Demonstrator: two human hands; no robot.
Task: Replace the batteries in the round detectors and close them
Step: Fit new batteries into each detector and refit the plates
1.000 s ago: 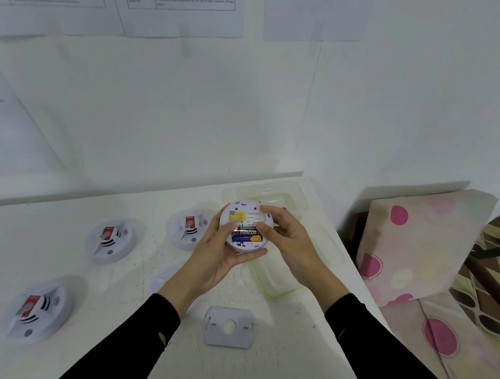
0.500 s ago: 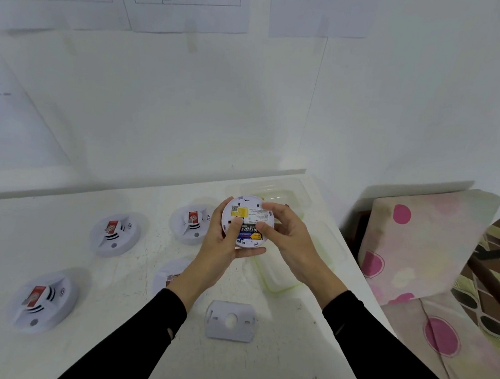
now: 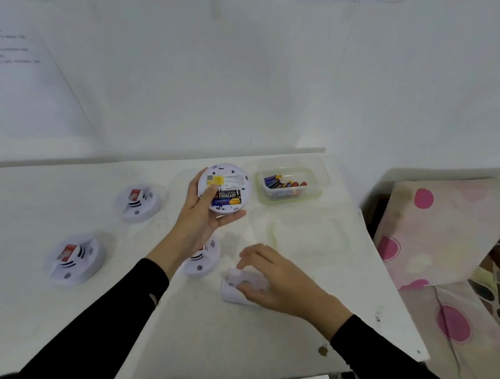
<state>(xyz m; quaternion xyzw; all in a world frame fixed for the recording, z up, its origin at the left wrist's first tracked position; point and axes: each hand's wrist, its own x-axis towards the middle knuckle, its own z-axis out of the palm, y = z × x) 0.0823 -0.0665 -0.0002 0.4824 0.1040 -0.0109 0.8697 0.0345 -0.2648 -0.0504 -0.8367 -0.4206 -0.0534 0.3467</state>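
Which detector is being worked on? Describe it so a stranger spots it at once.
On the white table, look left of the clear box of batteries at the far right corner. The left hand holds one round detector there. Unlike the other detectors, it shows its back, with a yellow label and a battery.

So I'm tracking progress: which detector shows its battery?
The detector in the left hand, battery bay exposed; the other three on the table lie front up.

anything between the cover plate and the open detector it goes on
Nothing visible does. The right hand holds the cover plate; the left hand holds the open detector battery side up, with open space between them.
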